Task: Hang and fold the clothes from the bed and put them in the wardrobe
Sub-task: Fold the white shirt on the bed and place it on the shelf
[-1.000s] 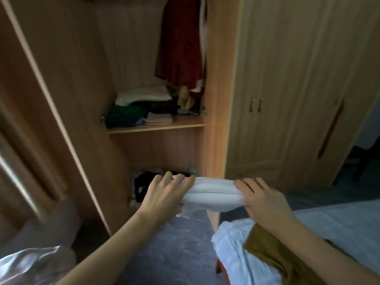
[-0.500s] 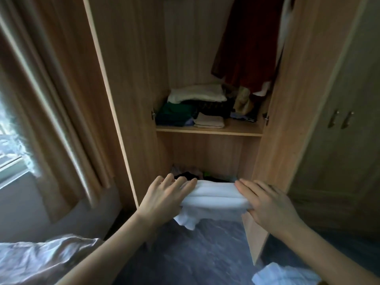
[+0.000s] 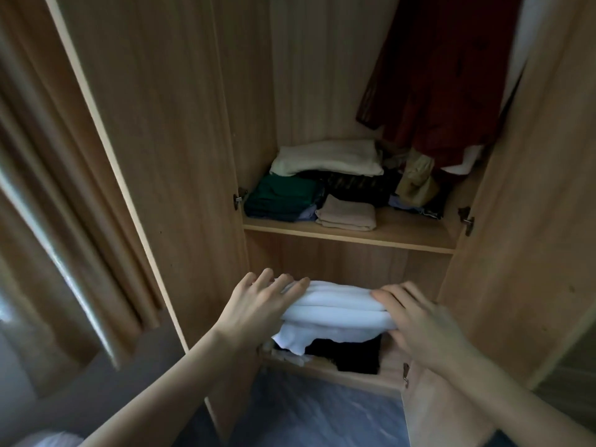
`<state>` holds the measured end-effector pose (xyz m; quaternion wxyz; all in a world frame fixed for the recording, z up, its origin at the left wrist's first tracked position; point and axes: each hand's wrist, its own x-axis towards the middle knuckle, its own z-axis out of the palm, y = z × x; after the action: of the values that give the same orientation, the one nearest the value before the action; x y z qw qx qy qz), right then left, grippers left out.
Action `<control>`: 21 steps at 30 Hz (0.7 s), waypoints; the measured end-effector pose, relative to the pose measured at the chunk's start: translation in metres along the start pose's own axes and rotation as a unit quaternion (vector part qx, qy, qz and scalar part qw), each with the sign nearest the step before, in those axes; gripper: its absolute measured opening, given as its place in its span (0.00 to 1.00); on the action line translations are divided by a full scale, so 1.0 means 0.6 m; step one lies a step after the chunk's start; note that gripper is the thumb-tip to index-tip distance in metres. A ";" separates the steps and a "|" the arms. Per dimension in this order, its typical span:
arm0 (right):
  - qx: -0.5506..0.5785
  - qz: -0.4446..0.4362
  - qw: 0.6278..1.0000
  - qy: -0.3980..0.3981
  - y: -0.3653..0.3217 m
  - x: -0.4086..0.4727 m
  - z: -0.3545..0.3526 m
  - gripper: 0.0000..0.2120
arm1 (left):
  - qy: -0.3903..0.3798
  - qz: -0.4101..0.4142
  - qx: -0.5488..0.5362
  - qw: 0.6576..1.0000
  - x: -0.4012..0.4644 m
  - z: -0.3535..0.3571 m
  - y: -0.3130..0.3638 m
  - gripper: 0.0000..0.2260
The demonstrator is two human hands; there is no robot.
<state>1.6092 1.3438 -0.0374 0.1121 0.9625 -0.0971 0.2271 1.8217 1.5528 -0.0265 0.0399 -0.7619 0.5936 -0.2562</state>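
A folded white garment is carried between both hands in front of the open wardrobe's lower compartment. My left hand grips its left end, fingers laid over the top. My right hand grips the right end the same way. A loose white corner hangs below the fold. Under it, dark clothes lie on the wardrobe's bottom shelf. The middle shelf above holds folded cream, green, dark and beige clothes. A dark red garment hangs at the upper right.
The wardrobe's left door stands open beside a brown curtain. The right door is open close to my right arm. Dark blue floor lies below. A pale fabric edge shows at the bottom left corner.
I have moved closer to the wardrobe, and the white garment in both hands has come up to the lower compartment. The bed has left the view.
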 end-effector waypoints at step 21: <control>-0.082 0.053 0.995 -0.039 0.207 0.390 0.243 0.28 | 0.073 0.022 -0.061 0.995 0.412 0.301 -0.281 0.33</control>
<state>1.8454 1.1553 -0.0356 0.1744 0.9518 -0.1701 0.1865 2.0902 1.3297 -0.0365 -0.0446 -0.7287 0.6263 -0.2735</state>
